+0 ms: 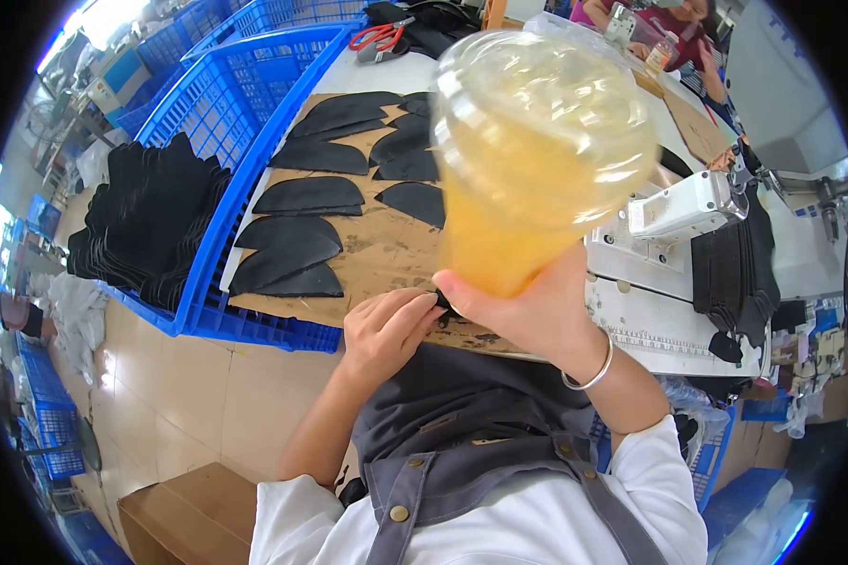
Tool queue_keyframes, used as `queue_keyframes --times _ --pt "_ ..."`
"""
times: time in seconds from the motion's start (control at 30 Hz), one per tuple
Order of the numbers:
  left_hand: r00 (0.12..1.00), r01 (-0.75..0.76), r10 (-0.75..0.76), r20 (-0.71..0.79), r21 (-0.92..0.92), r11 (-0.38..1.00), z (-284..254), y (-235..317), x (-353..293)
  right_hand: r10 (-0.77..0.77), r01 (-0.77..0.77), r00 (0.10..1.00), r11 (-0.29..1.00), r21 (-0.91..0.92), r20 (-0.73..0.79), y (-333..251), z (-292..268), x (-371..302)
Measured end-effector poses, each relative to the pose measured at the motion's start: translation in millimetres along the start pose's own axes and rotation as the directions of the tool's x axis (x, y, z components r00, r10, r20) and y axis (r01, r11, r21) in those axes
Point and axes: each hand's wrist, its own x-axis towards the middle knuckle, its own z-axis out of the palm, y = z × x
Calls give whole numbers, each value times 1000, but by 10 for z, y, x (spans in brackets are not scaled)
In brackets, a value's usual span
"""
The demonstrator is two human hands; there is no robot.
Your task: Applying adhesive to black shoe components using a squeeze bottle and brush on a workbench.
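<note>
My right hand (548, 306) is wrapped round the lower part of a clear plastic cup (528, 188) of yellow drink. It is raised close in front of me, and its clear top is blurred. Below and left of the cup, my left hand (386, 325) rests at the table's front edge with its fingers curled together. A small dark bit (443, 299) shows at its fingertips; what it is, I cannot make out. Flat black curved pieces (309, 196) lie in overlapping groups on the brown cardboard (377, 250) beyond my left hand. The cup hides part of the table.
A blue crate (226, 221) stands along the table's left side, with stacked black pieces (151, 221) on it. Red-handled scissors (379, 38) lie at the back. On the right are a white sewing machine (688, 207) and hanging black pieces (737, 264). Another person (683, 42) sits at the far right.
</note>
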Motion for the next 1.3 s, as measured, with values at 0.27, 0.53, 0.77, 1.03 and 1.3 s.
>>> queue_keyframes --times 0.27,0.53,0.77,1.03,1.3 --pt "1000 19 -20 15 25 1000 -53 2 -48 71 -100 991 955 -278 -112 142 -907 -430" --pt "981 162 -149 125 -101 982 -113 196 471 111 -2 830 980 197 -546 433 -1421 -892" --pt "811 -13 65 582 -93 996 360 547 980 333 -2 891 681 732 -308 585 -1250 -938" --pt "757 37 9 653 -56 998 408 544 1083 419 -93 871 654 751 -257 627 -1171 -972" --pt "750 102 12 661 -133 986 439 420 1110 388 -125 912 574 809 -134 591 -1104 -983"
